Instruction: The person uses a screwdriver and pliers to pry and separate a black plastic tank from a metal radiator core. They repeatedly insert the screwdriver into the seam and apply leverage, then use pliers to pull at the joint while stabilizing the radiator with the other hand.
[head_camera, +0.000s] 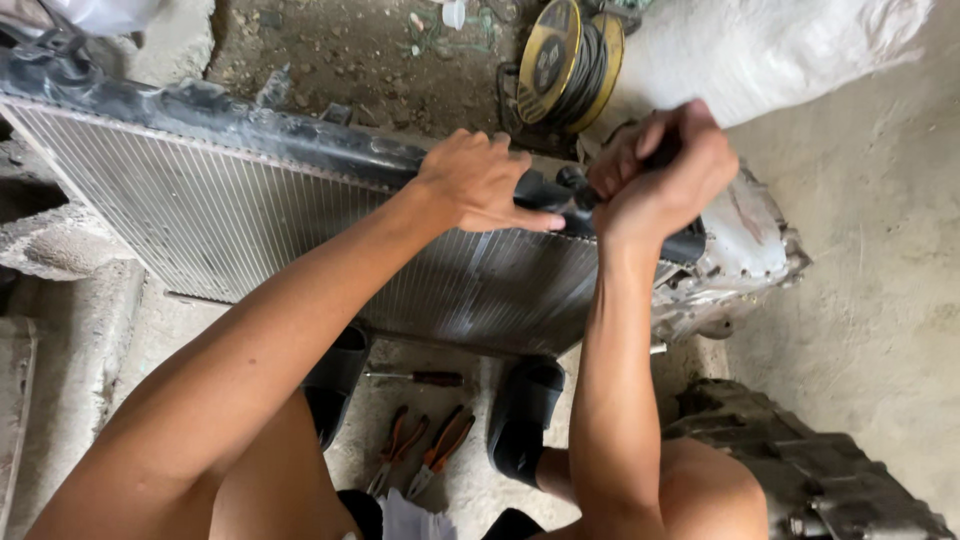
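A large car radiator (230, 220) with fine metal fins stands on edge across the view, its black plastic top tank (220, 115) along the upper rim. My left hand (480, 182) rests flat on that tank, thumb pointing right along it. Just to the right, my right hand (665, 170) is clenched around a dark part at the tank's end; what exactly it grips is hidden by the fingers. The radiator's right end leans against a grey metal casing (745, 255).
On the concrete floor between my feet in black sandals (525, 420) lie two orange-handled pliers (440, 445) and a screwdriver (420, 378). A yellow cable reel (565, 60) and a white sack (770, 50) sit behind. Another grimy metal casing (800, 470) is at lower right.
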